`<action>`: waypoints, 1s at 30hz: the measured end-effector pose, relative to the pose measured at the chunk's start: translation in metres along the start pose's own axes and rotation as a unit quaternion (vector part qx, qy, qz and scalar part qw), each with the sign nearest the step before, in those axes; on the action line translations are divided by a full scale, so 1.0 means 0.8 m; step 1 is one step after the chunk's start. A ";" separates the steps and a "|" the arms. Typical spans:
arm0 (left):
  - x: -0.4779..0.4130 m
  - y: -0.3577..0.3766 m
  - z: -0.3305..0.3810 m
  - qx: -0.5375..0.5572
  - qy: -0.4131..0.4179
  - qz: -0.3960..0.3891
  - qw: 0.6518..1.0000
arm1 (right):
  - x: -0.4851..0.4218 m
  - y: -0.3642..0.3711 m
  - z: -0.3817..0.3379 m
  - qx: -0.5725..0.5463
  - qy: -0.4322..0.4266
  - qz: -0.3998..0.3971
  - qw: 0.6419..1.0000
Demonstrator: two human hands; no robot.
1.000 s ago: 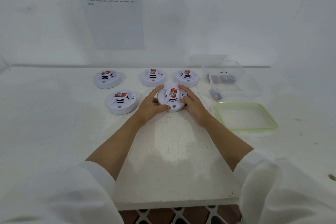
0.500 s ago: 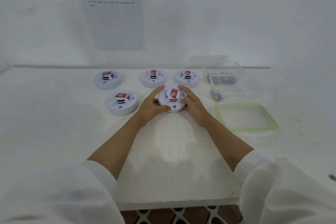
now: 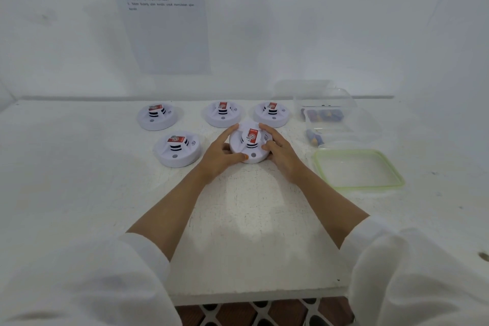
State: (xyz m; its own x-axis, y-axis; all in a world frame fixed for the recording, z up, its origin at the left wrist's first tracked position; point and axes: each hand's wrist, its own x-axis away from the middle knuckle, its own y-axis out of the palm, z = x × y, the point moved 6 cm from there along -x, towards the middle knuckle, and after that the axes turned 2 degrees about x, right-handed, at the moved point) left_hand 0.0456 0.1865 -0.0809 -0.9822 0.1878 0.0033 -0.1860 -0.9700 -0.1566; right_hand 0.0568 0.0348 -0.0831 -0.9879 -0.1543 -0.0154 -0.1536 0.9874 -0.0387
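With the left hand (image 3: 219, 157) and right hand (image 3: 281, 153) both curled round the rim of the front smoke detector (image 3: 250, 141), resting on the table (image 3: 238, 219), an even two-sided grip and a straight lift would likely avoid knocking the neighbouring detector (image 3: 176, 149).

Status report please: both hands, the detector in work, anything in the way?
Left hand and right hand grip the smoke detector from both sides. It sits on the table. Rear detector close behind the right hand.

Four idle smoke detectors (image 3: 158, 117) (image 3: 222, 114) (image 3: 272, 114) (image 3: 177, 149) on white table (image 3: 79, 180); battery box (image 3: 367, 124) right, green-rimmed lid (image 3: 358, 169) nearer; sheet (image 3: 158, 16) on wall.
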 end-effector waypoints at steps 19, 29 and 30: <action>0.002 0.003 0.008 -0.023 -0.002 -0.011 1.000 | 0.010 -0.001 -0.012 0.051 -0.023 0.034 0.998; -0.004 0.011 0.025 -0.142 -0.019 -0.006 0.990 | 0.009 -0.002 -0.009 0.080 -0.020 0.052 0.995; -0.005 0.012 0.027 -0.155 -0.024 -0.007 0.988 | 0.008 -0.001 -0.008 0.083 -0.016 0.052 0.995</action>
State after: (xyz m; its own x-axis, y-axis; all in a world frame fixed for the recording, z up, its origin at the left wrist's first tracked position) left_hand 0.0470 0.1728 -0.0615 -0.9812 0.1854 0.0534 -0.1893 -0.8722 -0.4510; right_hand 0.0502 0.0330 -0.0772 -0.9967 -0.0544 -0.0595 -0.0414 0.9788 -0.2005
